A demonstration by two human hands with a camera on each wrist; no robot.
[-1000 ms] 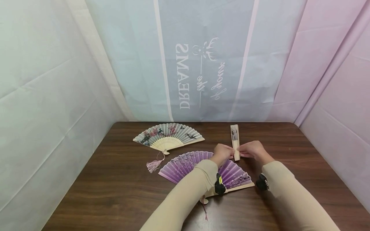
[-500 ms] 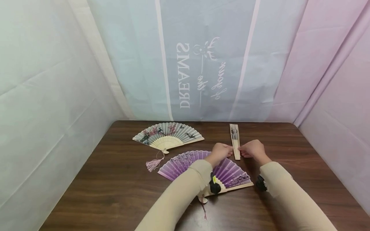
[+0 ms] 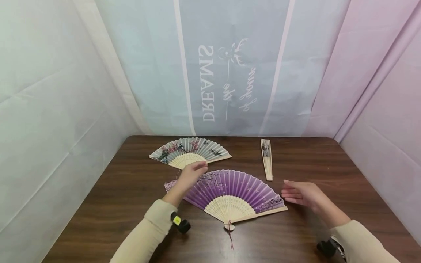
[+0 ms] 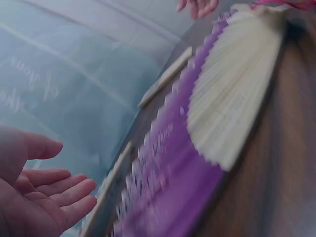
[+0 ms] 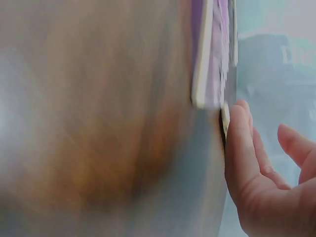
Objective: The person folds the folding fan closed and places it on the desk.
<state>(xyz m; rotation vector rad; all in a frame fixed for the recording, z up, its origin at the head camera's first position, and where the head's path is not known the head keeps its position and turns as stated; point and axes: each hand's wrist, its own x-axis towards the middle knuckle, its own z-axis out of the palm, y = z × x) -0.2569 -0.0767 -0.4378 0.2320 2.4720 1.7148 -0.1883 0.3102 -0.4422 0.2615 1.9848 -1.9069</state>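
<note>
Left hand: moved leftward since the earlier frames, away from the folded fan; now over the gap between the floral fan and the purple fan. Fingers extended, loose, gripping nothing; whether they touch cloth we cannot tell.
Right hand: drawn back from the folded fan too; now just beside the purple fan's right end. We see straight fingers, thumb apart in its wrist view, nothing held.
Folded fan: right of centre near the far edge of the desk, narrow end toward us, untouched.
Floral fan: spread near the far edge, left of centre.
Purple fan: spread across the middle, pivot and dark red cord toward the near side.
Fans, progress: we judge two spread and settled, the third released; it alone remains folded.
In the way: left hand and wrist cover the floral fan's pivot and part of its pink tassel; the purple fan lies nearer us than the other two.
Around: backdrop with mirrored lettering behind the far edge; black wrist cameras at both sleeves.
</note>
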